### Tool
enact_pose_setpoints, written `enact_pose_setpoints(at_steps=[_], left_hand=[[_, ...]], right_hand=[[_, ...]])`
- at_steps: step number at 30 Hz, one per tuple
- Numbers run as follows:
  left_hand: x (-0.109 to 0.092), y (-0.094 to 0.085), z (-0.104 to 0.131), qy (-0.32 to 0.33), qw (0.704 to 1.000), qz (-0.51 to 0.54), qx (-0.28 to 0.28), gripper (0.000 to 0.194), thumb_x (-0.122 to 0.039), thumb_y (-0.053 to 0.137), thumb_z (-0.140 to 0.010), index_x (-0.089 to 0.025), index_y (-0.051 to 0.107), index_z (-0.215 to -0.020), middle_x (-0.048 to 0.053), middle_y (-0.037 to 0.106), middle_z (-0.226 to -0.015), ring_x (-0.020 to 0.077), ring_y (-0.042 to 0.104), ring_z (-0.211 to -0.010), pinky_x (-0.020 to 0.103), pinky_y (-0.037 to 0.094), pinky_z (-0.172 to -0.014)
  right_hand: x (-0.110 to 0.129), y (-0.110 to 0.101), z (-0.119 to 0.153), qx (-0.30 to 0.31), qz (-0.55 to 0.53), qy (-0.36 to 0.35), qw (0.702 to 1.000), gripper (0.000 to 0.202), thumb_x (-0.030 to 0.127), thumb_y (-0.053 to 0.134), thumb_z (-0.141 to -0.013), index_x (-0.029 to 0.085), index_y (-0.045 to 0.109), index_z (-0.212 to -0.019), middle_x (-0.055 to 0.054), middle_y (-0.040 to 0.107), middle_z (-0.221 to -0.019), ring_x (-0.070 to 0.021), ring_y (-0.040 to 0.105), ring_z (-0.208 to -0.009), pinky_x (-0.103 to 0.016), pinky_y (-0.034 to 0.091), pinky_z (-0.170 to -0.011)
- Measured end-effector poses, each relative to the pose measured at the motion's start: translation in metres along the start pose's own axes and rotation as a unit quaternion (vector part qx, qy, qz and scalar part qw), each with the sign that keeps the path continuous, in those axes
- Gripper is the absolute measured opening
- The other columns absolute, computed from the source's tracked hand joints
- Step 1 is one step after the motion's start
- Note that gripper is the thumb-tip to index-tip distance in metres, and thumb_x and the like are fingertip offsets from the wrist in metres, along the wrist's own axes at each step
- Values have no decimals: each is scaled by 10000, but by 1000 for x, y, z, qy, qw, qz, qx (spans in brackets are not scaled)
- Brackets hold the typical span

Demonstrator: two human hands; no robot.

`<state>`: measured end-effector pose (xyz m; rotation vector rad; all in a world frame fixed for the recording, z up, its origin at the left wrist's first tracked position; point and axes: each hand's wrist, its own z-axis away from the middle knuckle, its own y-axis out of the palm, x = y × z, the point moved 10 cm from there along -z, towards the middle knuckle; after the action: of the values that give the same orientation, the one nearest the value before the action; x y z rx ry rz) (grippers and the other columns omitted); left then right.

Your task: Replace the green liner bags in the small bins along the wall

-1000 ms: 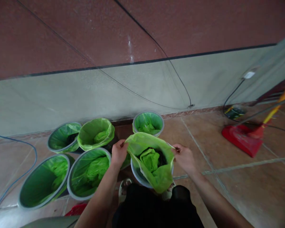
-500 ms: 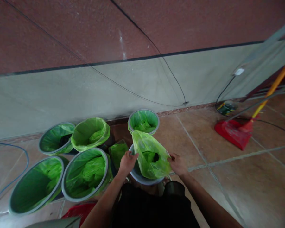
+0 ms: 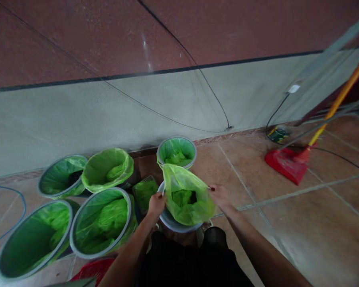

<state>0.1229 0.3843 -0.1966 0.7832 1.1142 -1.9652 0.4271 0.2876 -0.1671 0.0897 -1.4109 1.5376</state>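
A light green plastic bag (image 3: 197, 209) spreads open inside a grey bin (image 3: 175, 225) in front of my legs. My left hand (image 3: 157, 204) pinches the bag's left edge near the bin's rim. On the other side, my right hand (image 3: 220, 196) grips the right edge and holds it out beyond the bin. The bag's far edge stands up above the rim, and its lower part lies crumpled within, around a dark gap. Right behind it stands a smaller lined bin (image 3: 194, 160) by the wall.
Several green-lined bins, among them a round one (image 3: 72, 235), stand at the left beside a square green-lined container (image 3: 146, 195). At right are a red dustpan (image 3: 283, 164), an orange pole (image 3: 341, 97) and a can (image 3: 278, 134). A blue hose (image 3: 23, 203) lies far left; cables cross the wall.
The view has shifted slightly to the right. Both hands keep hold of the bag, its mouth pulled a little wider and tauter between them.
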Motion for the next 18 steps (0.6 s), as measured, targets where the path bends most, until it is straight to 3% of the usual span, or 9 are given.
enact_pose_setpoints(at_steps=[5,7,11,15,18], left_hand=[[20,-79,23,-25,992,9,-124,262,-342,523,-784,-161,691,-872,-3,639,-599,140,593,-512,211,414,-471],[35,-93,31,-51,990,-18,-131,256,-333,502,-804,-161,685,-856,-3,620,-560,149,596,-500,217,404,-464],[44,-92,32,-55,989,-104,-93,214,-287,506,-822,-164,679,-836,13,636,-583,164,634,-581,224,414,-525],[15,-84,25,2,977,-194,-86,289,-304,641,-750,-158,677,-997,69,721,-854,201,672,-795,242,446,-641],[-12,-77,16,35,969,-232,-72,344,-351,685,-726,-176,684,-1022,73,725,-912,214,672,-853,252,447,-685]], right_hand=[[-1,-33,10,-43,-24,19,999,265,293,484,-815,156,701,-878,-50,669,-725,-159,596,-636,-252,398,-560],[-4,-34,13,-44,-20,26,999,234,286,498,-805,162,693,-841,-48,663,-707,-162,591,-635,-257,396,-568],[-10,-24,15,-41,-4,27,999,189,332,554,-771,166,644,-763,-40,616,-635,-172,561,-592,-267,365,-534],[-14,-17,11,-42,-16,19,999,252,424,630,-709,189,612,-798,-30,627,-670,-181,569,-603,-264,371,-522],[-15,-15,7,-29,-26,19,999,220,414,594,-706,200,575,-658,0,568,-566,-164,535,-539,-253,344,-495]])
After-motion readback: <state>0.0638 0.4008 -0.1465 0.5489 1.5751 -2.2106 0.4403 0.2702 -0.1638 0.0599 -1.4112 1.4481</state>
